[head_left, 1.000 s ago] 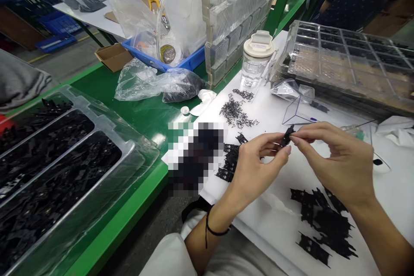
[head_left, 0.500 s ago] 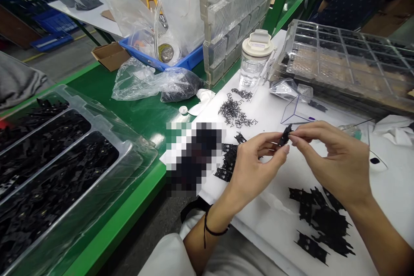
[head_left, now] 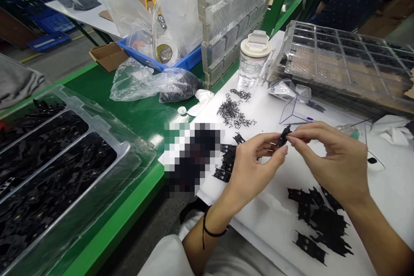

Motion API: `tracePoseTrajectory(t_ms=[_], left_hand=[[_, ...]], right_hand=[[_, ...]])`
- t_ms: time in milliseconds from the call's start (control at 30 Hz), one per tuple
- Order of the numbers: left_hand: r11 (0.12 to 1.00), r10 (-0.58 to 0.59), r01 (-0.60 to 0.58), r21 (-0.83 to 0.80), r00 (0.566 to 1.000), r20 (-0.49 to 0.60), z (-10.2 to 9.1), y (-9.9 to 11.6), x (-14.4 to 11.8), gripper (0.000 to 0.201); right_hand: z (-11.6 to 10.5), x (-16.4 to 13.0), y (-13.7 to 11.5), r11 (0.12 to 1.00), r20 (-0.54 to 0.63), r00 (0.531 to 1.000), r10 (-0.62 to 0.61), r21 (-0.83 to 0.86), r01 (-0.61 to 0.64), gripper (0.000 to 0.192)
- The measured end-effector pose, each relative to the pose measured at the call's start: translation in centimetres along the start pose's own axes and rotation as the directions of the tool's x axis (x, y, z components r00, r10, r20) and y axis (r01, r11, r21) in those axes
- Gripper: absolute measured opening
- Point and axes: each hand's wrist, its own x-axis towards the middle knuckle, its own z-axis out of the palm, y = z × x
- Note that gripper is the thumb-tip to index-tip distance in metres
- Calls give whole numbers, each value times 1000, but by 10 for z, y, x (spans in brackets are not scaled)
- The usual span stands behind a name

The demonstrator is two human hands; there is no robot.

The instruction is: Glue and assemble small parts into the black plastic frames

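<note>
Between my two hands is a small black plastic part (head_left: 283, 135), held above the white work surface (head_left: 271, 207). My left hand (head_left: 255, 164) pinches it from the left with thumb and fingers. From the other side my right hand (head_left: 333, 155) grips its upper end between thumb and forefinger; whether a smaller piece is also in those fingertips cannot be made out. Flat black parts (head_left: 323, 222) lie in a loose pile below my right hand. More black parts (head_left: 227, 161) sit left of my left hand. Beyond them is a heap of thin black wire-like pieces (head_left: 230, 110).
A clear lidded cup (head_left: 252, 69) stands behind the wire pieces. The compartment tray (head_left: 343, 62) is at the back right. On the left, a plastic bin (head_left: 121, 148) holds many black parts. Stacked clear trays (head_left: 223, 30) and a blue basket (head_left: 194, 57) stand farther back.
The view has shifted very slightly. Both hands keep their hold on the black plastic part, which has barely moved.
</note>
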Motion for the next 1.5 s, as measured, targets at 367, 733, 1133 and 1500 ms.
tracePoseTrajectory(t_ms=[367,733,1133,1500], left_hand=[[1000,0,0,5,1000,-15,1,0,0,28],[1000,-14,13,-9,1000,-14,-2,-3,2,29],[1000,5,-6,-4,1000,-25,-2,-5,4,27],[995,64,-62,76,998,-23,-2,-1,4,23]], right_hand=[[2,-1,2,1000,-10,1000,-7,11,7,12],[2,4,-2,999,-13,1000,-6,48,6,14],[3,6,-3,998,-13,1000,3,57,-2,11],[4,6,-3,998,-11,1000,-6,68,7,15]])
